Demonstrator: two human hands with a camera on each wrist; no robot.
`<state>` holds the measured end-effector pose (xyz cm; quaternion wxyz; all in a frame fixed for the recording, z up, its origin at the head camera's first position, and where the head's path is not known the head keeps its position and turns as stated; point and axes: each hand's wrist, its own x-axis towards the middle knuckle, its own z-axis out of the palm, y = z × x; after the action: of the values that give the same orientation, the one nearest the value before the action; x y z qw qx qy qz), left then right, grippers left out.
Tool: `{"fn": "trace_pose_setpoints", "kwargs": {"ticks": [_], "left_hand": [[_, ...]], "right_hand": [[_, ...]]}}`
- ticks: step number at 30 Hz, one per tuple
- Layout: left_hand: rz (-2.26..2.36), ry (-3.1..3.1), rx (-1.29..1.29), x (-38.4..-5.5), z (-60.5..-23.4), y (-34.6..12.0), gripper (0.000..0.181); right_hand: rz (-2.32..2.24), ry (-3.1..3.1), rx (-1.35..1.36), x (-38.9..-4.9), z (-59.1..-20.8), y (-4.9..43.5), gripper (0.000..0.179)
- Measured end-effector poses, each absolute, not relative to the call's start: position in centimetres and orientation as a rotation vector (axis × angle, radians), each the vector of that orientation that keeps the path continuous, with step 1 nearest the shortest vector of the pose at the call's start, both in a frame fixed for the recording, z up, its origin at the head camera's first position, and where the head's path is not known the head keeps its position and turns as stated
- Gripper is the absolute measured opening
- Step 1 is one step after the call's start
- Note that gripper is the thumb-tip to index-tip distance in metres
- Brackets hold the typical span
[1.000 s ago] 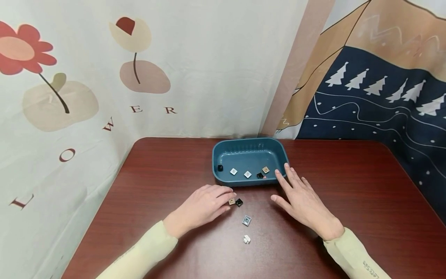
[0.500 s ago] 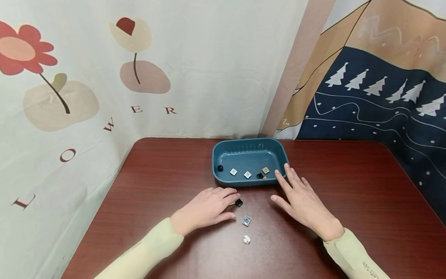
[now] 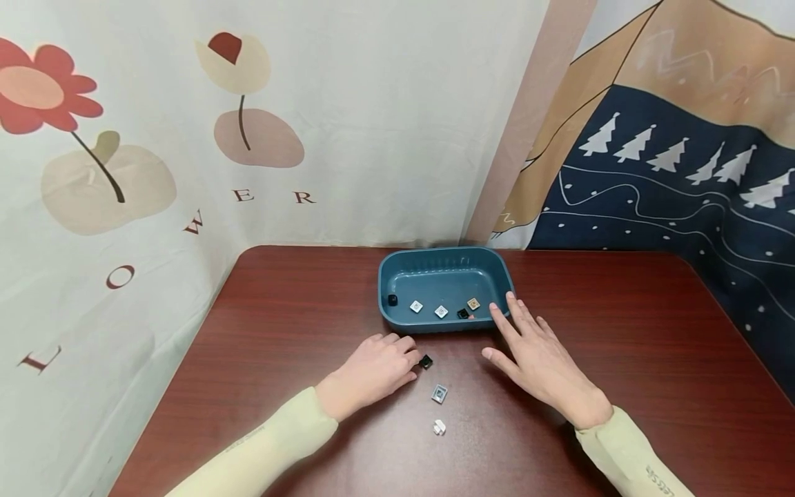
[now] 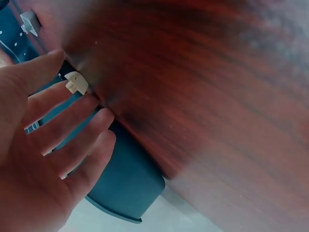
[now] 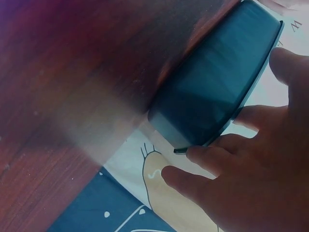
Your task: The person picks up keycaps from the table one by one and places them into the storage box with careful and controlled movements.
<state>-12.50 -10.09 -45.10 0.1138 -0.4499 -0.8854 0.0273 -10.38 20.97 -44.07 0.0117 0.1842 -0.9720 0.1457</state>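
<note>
My left hand (image 3: 380, 373) is low over the table, just in front of the blue plastic bin (image 3: 447, 327). In the left wrist view, a beige keycap (image 4: 77, 83) sits at the index fingertip, with the thumb apart from it; the head view hides this keycap behind the fingers. A black keycap (image 3: 425, 362) lies just right of those fingertips. Nearer the front are a grey keycap (image 3: 439, 393), underside up, and a white keycap (image 3: 439, 427). My right hand (image 3: 546, 362), fingers spread and fairly straight, rests its fingertips on the bin's right front rim.
Inside the bin lie a black keycap (image 3: 393, 300), two whitish ones, another black one and a tan keycap (image 3: 474, 304). A small pinkish bit shows beside the second black one. Printed curtains (image 3: 385, 124) hang behind the brown table (image 3: 298, 297).
The left hand has shifted slightly right, and its fingers now cover the beige keycap that showed earlier. Its thumb and fingers have drawn closer together. The right hand and the bin stay put.
</note>
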Motion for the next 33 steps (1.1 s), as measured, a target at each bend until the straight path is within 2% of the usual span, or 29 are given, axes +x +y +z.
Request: {"fn": "trace_pose_setpoints", "kwargs": {"ticks": [10,18,33], "left_hand": [[0.153,-2.454,-1.368,-12.6,-45.2,-9.9,0.004],[0.134,-2.452,-1.394,-12.5,-44.9,-10.0,0.008],[-0.143,-2.431,-1.381,-12.6,-42.0,-10.3,0.018]], "right_hand": [[0.463,-3.031,0.575,-10.3,-44.0,21.1,0.082],[0.463,-3.034,0.575,-10.4,-44.0,21.0,0.083],[0.458,-3.033,0.575,-10.4,-43.9,21.0,0.083]]}}
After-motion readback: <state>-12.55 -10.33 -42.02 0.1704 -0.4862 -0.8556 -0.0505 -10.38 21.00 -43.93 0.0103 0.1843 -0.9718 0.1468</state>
